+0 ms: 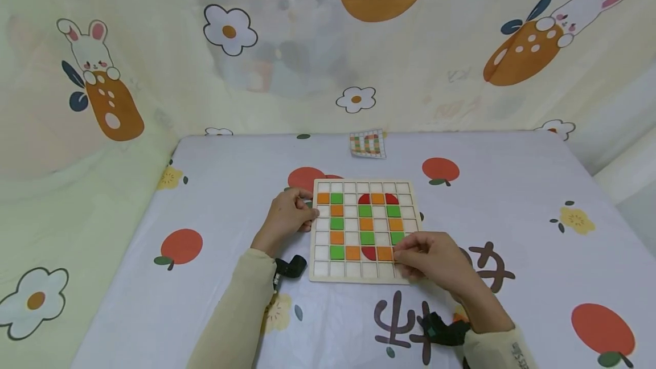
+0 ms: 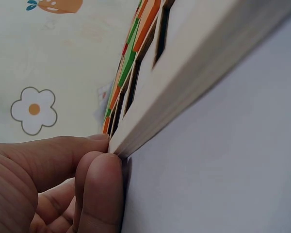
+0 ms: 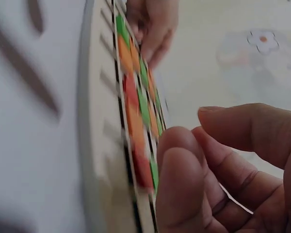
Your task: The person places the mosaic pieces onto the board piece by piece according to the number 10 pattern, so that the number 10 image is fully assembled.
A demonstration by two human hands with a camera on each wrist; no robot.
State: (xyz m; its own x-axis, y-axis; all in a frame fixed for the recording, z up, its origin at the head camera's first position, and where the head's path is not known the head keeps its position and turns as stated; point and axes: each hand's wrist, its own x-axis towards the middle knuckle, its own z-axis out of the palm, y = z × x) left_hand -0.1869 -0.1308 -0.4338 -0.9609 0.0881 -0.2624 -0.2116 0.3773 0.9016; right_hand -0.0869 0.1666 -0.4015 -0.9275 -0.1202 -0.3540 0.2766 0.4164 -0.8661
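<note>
A square wooden grid board (image 1: 321,268) lies on the table with orange, green and red tiles in some of its cells. My left hand (image 1: 286,212) pinches the board's left edge between thumb and fingers, as the left wrist view shows close up. Over the lower right of the board is my right hand (image 1: 435,258), its fingertips beside a red tile (image 3: 143,170) at the end of the bottom tile row. A gap shows between its thumb and fingers, with nothing in it. From the head view, that hand covers the red tile. An orange tile (image 1: 384,253) lies just left of its fingertips.
Behind the board, a small printed card (image 1: 367,144) shows a similar coloured grid. The table has a pale cloth (image 1: 230,187) with printed fruit and flowers. A patterned curtain (image 1: 292,73) hangs behind and at the sides. Black straps (image 1: 292,267) are on both wrists.
</note>
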